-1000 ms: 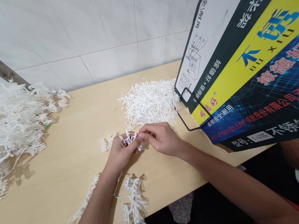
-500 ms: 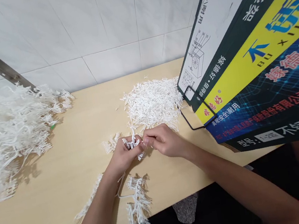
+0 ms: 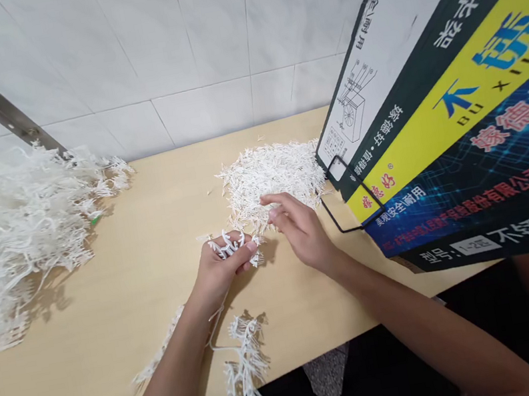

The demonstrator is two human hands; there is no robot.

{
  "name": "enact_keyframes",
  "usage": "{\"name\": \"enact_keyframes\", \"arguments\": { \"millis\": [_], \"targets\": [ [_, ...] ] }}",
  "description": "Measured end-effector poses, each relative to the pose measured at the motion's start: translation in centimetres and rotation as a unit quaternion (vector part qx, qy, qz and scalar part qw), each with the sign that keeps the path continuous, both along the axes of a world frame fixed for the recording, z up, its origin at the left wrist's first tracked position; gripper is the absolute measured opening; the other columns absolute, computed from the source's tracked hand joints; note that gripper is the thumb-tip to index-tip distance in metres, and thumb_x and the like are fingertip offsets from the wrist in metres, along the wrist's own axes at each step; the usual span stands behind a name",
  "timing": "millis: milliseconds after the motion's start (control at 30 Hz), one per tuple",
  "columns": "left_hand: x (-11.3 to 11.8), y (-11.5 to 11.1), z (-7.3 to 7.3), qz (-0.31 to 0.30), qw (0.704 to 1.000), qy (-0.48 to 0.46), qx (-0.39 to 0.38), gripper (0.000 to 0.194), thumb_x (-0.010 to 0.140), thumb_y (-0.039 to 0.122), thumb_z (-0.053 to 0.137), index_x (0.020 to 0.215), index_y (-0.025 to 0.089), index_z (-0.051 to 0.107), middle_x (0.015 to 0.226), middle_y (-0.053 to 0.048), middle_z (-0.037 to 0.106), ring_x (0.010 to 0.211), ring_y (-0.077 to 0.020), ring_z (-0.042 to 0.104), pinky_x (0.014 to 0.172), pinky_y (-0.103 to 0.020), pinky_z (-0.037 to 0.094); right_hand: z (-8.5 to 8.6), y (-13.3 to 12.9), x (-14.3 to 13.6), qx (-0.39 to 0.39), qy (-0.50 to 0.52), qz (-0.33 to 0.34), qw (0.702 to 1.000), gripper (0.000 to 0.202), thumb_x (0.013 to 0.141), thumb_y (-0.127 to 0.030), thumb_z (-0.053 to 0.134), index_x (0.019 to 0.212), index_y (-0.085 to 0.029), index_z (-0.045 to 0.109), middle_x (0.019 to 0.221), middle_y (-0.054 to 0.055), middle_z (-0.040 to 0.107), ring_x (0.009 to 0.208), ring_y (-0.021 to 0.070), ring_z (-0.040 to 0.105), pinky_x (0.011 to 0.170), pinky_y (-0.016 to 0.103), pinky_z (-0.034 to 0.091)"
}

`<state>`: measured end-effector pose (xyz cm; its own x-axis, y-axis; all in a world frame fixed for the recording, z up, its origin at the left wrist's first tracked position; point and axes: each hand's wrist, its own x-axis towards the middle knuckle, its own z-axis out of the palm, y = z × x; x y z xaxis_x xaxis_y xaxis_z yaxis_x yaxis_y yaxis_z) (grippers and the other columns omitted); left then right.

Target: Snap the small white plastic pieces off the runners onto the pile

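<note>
My left hand point(image 3: 221, 273) is closed round a white branched plastic sprue point(image 3: 227, 247), whose prongs stick out past the thumb and fingers. A thin stem runs down from near that wrist to a bristly white branch cluster point(image 3: 245, 356) by the table's front edge; whether it joins the held piece is hidden. Just to the right, my right hand point(image 3: 303, 232) has its fingers apart, with nothing visible in them. Its fingertips are over the near side of a heap of tiny white plastic pieces point(image 3: 270, 173).
A big tangled pile of white sprues point(image 3: 11, 233) covers the table's left side. Another bristly strip point(image 3: 161, 350) lies beside my left forearm. On the right stands a large printed cardboard box point(image 3: 419, 152) with a black wire frame point(image 3: 330, 210) at its corner. A tiled wall point(image 3: 204, 110) backs the table.
My right hand has come away from the left one, moving right and up towards the heap, and its fingers have opened. The left hand keeps its hold on the sprue.
</note>
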<state>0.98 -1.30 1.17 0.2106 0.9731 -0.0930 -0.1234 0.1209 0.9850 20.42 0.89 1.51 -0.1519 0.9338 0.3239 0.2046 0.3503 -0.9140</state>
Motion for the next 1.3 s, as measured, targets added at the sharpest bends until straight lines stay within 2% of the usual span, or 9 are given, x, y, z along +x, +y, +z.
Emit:
{"name": "enact_keyframes", "arguments": {
  "millis": [233, 367, 567, 633, 700, 767, 900, 1067, 1300],
  "targets": [
    [0.0, 0.0, 0.3, 0.001, 1.0, 0.015, 0.012, 0.028, 0.081, 0.039, 0.082, 0.075, 0.016, 0.067, 0.055, 0.003, 0.052, 0.051, -0.0083, 0.041, 0.052, -0.023, 0.029, 0.5, -1.3, -0.6, 0.043, -0.122, 0.11, 0.985, 0.033, 0.103, -0.043, 0.053, 0.082, -0.02, 0.062, 0.075, 0.001, 0.062, 0.069, 0.0136, 0.054, 0.065, 0.028, 0.04],
    [-0.1, -0.2, 0.6, -0.082, 0.995, -0.059, -0.016, 0.025, 0.08, 0.036, 0.082, 0.076, 0.017, 0.067, 0.052, 0.003, 0.05, 0.053, -0.0122, 0.051, 0.053, -0.025, 0.033, 0.0, -1.5, -1.0, -0.095, 0.047, 0.201, 0.974, 0.039, 0.102, -0.043, 0.051, 0.072, -0.019, 0.056, 0.062, -0.002, 0.054, 0.059, 0.0127, 0.053, 0.061, 0.027, 0.043],
    [-0.7, -0.6, 0.3, -0.104, 0.987, -0.116, -0.029, 0.025, 0.073, 0.035, 0.085, 0.072, 0.015, 0.069, 0.051, 0.003, 0.05, 0.047, -0.011, 0.046, 0.051, -0.026, 0.034, -1.0, -0.7, -1.3, -0.246, 0.28, 0.307, 0.876, 0.035, 0.097, -0.039, 0.047, 0.067, -0.022, 0.039, 0.059, -0.005, 0.041, 0.046, 0.011, 0.046, 0.049, 0.027, 0.041],
    [-0.6, -0.6, 0.2, -0.081, 0.991, -0.103, -0.014, 0.025, 0.074, 0.035, 0.084, 0.074, 0.015, 0.069, 0.052, 0.002, 0.051, 0.049, -0.0104, 0.044, 0.052, -0.025, 0.032, -0.7, -0.3, -0.8, -0.205, 0.241, 0.28, 0.906, 0.031, 0.098, -0.037, 0.042, 0.07, -0.023, 0.04, 0.063, -0.003, 0.046, 0.05, 0.0126, 0.05, 0.052, 0.028, 0.044],
    [-0.3, -0.6, 0.3, -0.057, 0.996, -0.074, 0.001, 0.024, 0.077, 0.035, 0.082, 0.076, 0.016, 0.069, 0.054, 0.002, 0.054, 0.051, -0.0099, 0.044, 0.054, -0.025, 0.033, -0.1, -0.1, -0.2, -0.119, 0.098, 0.197, 0.968, 0.021, 0.098, -0.034, 0.044, 0.083, -0.021, 0.053, 0.078, 0.002, 0.059, 0.065, 0.0161, 0.059, 0.063, 0.031, 0.048],
    [0.3, -0.4, 0.4, -0.032, 0.999, -0.023, 0.018, 0.025, 0.08, 0.036, 0.081, 0.073, 0.016, 0.067, 0.056, 0.001, 0.055, 0.052, -0.0096, 0.044, 0.054, -0.025, 0.033, 0.5, -0.4, 0.2, -0.025, -0.067, 0.107, 0.992, 0.017, 0.098, -0.03, 0.047, 0.105, -0.021, 0.06, 0.101, 0.006, 0.067, 0.086, 0.0195, 0.063, 0.078, 0.033, 0.049],
    [1.2, -0.3, 0.3, 0.022, 0.998, 0.049, 0.045, 0.03, 0.081, 0.04, 0.079, 0.07, 0.017, 0.065, 0.057, 0.002, 0.053, 0.053, -0.0104, 0.044, 0.053, -0.025, 0.033, 0.7, -1.1, 0.0, 0.036, -0.159, 0.125, 0.979, 0.026, 0.106, -0.036, 0.041, 0.117, -0.023, 0.061, 0.104, 0.004, 0.07, 0.089, 0.0182, 0.064, 0.08, 0.03, 0.045],
    [1.2, -0.3, -0.3, 0.02, 0.996, 0.064, 0.064, 0.038, 0.084, 0.048, 0.076, 0.066, 0.017, 0.063, 0.056, 0.001, 0.052, 0.052, -0.0108, 0.042, 0.052, -0.026, 0.031, -0.2, -0.9, -0.4, 0.029, -0.207, 0.11, 0.972, 0.042, 0.107, -0.048, 0.043, 0.084, -0.019, 0.064, 0.075, 0.001, 0.063, 0.067, 0.0137, 0.054, 0.065, 0.027, 0.036],
    [0.8, -0.2, -0.2, -0.018, 0.999, 0.024, 0.024, 0.032, 0.081, 0.042, 0.079, 0.069, 0.017, 0.064, 0.053, 0.002, 0.047, 0.051, -0.0098, 0.038, 0.052, -0.026, 0.024, -0.2, -0.4, -0.2, -0.057, -0.101, 0.188, 0.975, 0.054, 0.103, -0.055, 0.048, 0.064, -0.018, 0.052, 0.058, -0.004, 0.043, 0.056, 0.0097, 0.038, 0.054, 0.026, 0.027]
  ]
}}
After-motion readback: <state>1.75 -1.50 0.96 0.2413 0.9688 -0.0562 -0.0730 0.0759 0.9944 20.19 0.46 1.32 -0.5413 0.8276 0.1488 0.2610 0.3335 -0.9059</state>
